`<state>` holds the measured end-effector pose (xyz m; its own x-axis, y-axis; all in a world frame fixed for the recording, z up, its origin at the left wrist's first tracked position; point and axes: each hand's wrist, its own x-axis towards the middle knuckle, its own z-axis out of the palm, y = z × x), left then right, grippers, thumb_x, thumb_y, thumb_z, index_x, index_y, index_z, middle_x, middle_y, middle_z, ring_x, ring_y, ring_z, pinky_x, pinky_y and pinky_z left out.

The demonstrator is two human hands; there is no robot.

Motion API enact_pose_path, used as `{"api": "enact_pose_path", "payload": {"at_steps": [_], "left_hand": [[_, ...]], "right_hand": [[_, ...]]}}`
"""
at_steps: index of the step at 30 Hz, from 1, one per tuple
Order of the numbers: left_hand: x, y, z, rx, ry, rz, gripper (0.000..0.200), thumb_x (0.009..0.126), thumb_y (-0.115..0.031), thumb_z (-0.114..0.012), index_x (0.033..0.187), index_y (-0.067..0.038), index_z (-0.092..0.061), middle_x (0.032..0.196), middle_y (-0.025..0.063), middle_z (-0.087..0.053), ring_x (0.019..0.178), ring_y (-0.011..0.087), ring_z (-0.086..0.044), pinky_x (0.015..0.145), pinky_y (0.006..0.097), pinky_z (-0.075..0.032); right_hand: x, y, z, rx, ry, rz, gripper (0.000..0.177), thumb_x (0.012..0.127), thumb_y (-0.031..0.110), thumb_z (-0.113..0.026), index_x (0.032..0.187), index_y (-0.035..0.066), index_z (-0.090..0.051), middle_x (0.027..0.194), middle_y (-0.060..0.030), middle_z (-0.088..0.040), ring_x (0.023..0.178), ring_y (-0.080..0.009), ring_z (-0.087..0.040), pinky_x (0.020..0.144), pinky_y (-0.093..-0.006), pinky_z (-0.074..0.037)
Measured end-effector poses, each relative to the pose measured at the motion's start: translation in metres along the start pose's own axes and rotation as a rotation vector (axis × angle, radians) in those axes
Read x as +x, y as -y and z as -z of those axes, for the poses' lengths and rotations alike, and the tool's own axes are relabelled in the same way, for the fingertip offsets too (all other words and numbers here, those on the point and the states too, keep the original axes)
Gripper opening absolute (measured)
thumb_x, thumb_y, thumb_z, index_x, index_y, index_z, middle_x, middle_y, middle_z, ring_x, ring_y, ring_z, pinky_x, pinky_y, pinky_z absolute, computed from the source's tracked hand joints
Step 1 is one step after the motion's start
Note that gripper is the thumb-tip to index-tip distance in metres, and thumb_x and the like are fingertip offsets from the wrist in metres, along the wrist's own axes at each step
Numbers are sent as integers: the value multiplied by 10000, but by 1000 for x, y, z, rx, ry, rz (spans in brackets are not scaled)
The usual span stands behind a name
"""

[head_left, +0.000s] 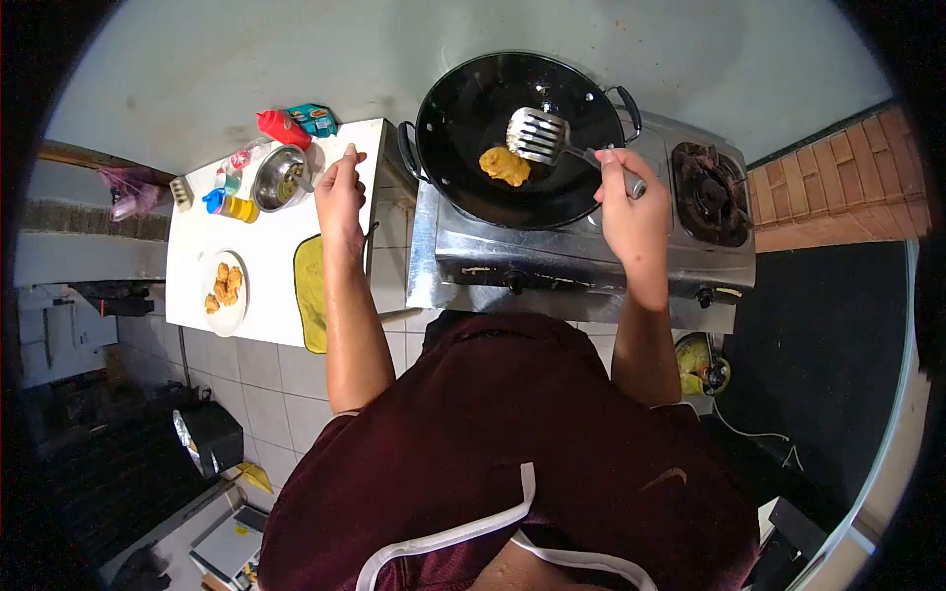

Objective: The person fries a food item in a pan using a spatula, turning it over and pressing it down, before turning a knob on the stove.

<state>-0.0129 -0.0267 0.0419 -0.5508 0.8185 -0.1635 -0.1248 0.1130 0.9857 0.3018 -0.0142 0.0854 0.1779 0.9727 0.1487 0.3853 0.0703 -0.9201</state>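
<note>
Golden-orange, the piece (505, 166) lies in the black wok (488, 202), to the left of the right hand (633, 197) and nearer to it than to the left hand (342, 187). Its long axis runs roughly left to right, the right end angled a little toward the body. The spatula (538, 135) reaches in from the right, its slotted head just beside the piece, on the far side and a little to the right; whether they touch I cannot tell. The right hand is clamped round the spatula's handle by the wok's right side. The left hand is curled closed above the edge of the white table (271, 295); whether it holds anything is hidden. The piece looks lumpy and rough-coated, rounded at its edges, with a slightly glossy surface
</note>
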Motion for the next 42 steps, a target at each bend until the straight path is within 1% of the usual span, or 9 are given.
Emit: {"api": "enact_pose_path", "payload": {"at_steps": [1,3,6,13,19,24,26,39,42], "left_hand": [[1,0,0,-2,1,-2,337,900,-360,-595,921,-28,-654,571,-89,-341,505,19,-288,467,196,-220],[0,2,0,-2,15,15,343,900,-363,-593,925,-27,-656,573,-88,-340,510,21,-289,471,198,-219],[-3,5,-2,-2,33,14,343,904,-340,-603,982,-5,-616,614,-96,-324,493,12,-282,438,190,-193],[-6,8,-5,8,45,32,330,905,-341,-598,952,-15,-623,610,-92,-333,497,14,-287,441,192,-196],[-2,15,-7,15,32,20,308,899,-361,-597,873,-61,-663,560,-89,-353,480,25,-294,444,203,-199],[-3,14,-10,27,32,46,309,899,-355,-597,878,-52,-653,572,-89,-357,494,23,-299,451,201,-203],[-1,16,-9,7,39,49,305,902,-346,-595,875,-47,-650,571,-90,-353,493,23,-293,451,201,-201],[-2,17,-14,20,33,30,303,900,-350,-595,860,-54,-650,589,-78,-380,515,34,-310,463,204,-219],[-1,19,-12,28,33,60,344,899,-348,-603,953,-8,-627,634,-88,-333,509,13,-303,443,184,-210]], "right_hand": [[3,-4,-1,0,-2,2,205,896,222,-570,917,42,-666,658,-105,-639,606,-197,-647,593,-301,-474],[8,-16,-5,-146,-55,97,218,895,239,-570,919,44,-665,764,-154,-666,721,-294,-672,648,-332,-490],[8,-26,-12,-124,-48,123,223,894,250,-571,931,49,-661,831,-173,-665,806,-341,-660,687,-353,-493],[-6,-14,-19,-69,92,151,216,905,238,-564,957,45,-644,845,-176,-662,824,-351,-653,694,-362,-500],[0,-20,-21,-107,74,168,205,904,222,-569,966,41,-643,855,-180,-663,825,-358,-651,696,-360,-502],[7,-21,-13,-121,6,206,186,899,195,-573,957,33,-647,854,-181,-665,813,-349,-656,695,-355,-504],[9,-24,-11,-160,-56,317,179,895,183,-576,953,29,-648,858,-180,-666,803,-350,-656,691,-357,-505],[4,-17,-20,-42,101,286,163,896,162,-577,952,21,-637,869,-187,-664,822,-343,-659,709,-354,-508],[3,-23,-20,-123,80,328,162,896,159,-573,948,21,-638,874,-181,-667,817,-338,-660,706,-352,-508]]}}
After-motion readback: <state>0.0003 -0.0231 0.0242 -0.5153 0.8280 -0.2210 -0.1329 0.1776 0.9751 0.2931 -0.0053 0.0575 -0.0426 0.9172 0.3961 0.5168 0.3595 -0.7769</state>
